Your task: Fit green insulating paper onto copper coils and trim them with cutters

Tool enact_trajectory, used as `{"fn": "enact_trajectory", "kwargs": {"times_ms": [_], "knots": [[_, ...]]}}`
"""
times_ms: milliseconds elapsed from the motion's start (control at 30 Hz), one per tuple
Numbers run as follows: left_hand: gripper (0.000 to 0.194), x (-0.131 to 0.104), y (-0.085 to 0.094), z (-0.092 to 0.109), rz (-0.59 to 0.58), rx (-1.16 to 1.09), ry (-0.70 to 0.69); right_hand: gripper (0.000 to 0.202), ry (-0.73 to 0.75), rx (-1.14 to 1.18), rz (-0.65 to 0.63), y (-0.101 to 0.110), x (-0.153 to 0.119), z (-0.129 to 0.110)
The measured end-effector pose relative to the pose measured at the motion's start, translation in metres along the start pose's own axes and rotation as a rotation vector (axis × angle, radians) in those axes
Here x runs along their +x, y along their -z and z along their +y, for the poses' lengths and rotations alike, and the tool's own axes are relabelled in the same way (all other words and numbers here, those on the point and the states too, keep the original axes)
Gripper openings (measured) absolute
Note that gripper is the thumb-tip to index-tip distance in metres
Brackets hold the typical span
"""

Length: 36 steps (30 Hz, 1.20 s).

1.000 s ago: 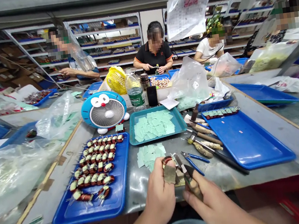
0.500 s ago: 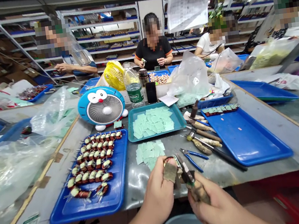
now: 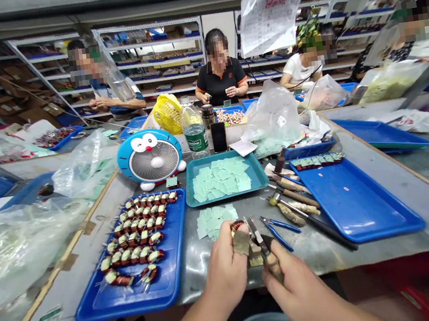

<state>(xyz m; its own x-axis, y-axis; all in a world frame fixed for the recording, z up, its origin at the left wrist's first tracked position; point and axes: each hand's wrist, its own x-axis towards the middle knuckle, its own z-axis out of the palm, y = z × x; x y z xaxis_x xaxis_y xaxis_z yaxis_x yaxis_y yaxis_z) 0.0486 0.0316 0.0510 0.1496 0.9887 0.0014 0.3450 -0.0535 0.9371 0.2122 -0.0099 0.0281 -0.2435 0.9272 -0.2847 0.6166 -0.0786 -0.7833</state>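
Note:
My left hand [image 3: 227, 264] is closed around a copper-wound coil [image 3: 237, 225], and a brown cloth-like wrap [image 3: 241, 242] covers its thumb. Close beside it, my right hand [image 3: 288, 269] grips the wrapped handle of a knife-like tool [image 3: 257, 236], its blade pointing up and away near the coil. Several similar coils with pale tops stand in rows on the left blue tray [image 3: 138, 302]. Thin green sheets [image 3: 217, 221] lie loose on the bench just beyond my left hand, and more fill a teal tray [image 3: 259, 173]. My fingers hide part of the held coil.
Blue-handled cutters [image 3: 281, 230], a hammer [image 3: 313, 221] and wrapped tools lie right of my hands. Farther right is a blue tray [image 3: 366, 203] with a row of parts at its back. A blue fan [image 3: 150, 155], a bottle [image 3: 195, 131] and plastic bags stand behind. People sit across the bench.
My right hand and the tool have shifted slightly left and tilted, with the blade still near the coil. The whole view has shifted a little. My left hand still holds the coil.

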Motion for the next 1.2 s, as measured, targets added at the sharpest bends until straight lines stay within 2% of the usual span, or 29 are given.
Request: {"fn": "enact_trajectory", "kwargs": {"times_ms": [67, 200, 267, 333, 433, 500, 567, 600, 667, 733, 800, 933, 1067, 1200], "knots": [[0.037, 0.000, -0.003, -0.002, 0.030, 0.003, -0.001, 0.024, 0.018, -0.066, 0.042, -0.003, 0.001, 0.002], [0.037, 0.002, -0.013, -0.008, 0.127, 0.022, 0.006, 0.019, 0.083, -0.294, 0.310, -0.012, 0.012, 0.015], [0.038, 0.003, -0.016, -0.011, 0.166, -0.023, 0.006, 0.021, 0.093, -0.335, 0.405, -0.015, 0.019, 0.021], [0.041, 0.004, -0.017, -0.012, 0.149, -0.137, 0.015, 0.029, 0.136, -0.341, 0.457, -0.011, 0.024, 0.024], [0.045, 0.007, -0.010, -0.010, 0.123, -0.430, 0.056, 0.041, 0.234, -0.299, 0.522, 0.000, 0.021, 0.029], [0.039, 0.008, -0.003, -0.008, 0.080, -0.680, 0.073, 0.046, 0.194, -0.199, 0.491, 0.007, 0.013, 0.037], [0.033, 0.006, 0.003, -0.008, -0.003, -0.880, 0.080, 0.050, 0.077, -0.093, 0.376, 0.008, 0.003, 0.048], [0.035, 0.005, 0.005, -0.009, -0.050, -0.938, 0.083, 0.052, 0.048, -0.070, 0.313, 0.007, -0.002, 0.054], [0.044, 0.000, 0.005, -0.014, -0.116, -0.979, 0.080, 0.053, 0.096, -0.101, 0.236, 0.003, -0.009, 0.062], [0.051, -0.004, 0.001, -0.021, -0.180, -0.960, 0.062, 0.056, 0.222, -0.204, 0.250, 0.000, -0.013, 0.065], [0.054, -0.008, -0.003, -0.025, -0.246, -0.933, 0.042, 0.059, 0.326, -0.310, 0.319, 0.002, -0.013, 0.063], [0.051, -0.011, -0.005, -0.023, -0.331, -0.882, 0.036, 0.060, 0.459, -0.463, 0.411, 0.017, -0.013, 0.057], [0.053, -0.012, 0.001, -0.015, -0.340, -0.739, 0.047, 0.055, 0.554, -0.554, 0.387, 0.033, -0.014, 0.056], [0.048, -0.015, 0.003, -0.009, -0.338, -0.594, 0.002, 0.048, 0.622, -0.587, 0.353, 0.042, -0.014, 0.057]]}}
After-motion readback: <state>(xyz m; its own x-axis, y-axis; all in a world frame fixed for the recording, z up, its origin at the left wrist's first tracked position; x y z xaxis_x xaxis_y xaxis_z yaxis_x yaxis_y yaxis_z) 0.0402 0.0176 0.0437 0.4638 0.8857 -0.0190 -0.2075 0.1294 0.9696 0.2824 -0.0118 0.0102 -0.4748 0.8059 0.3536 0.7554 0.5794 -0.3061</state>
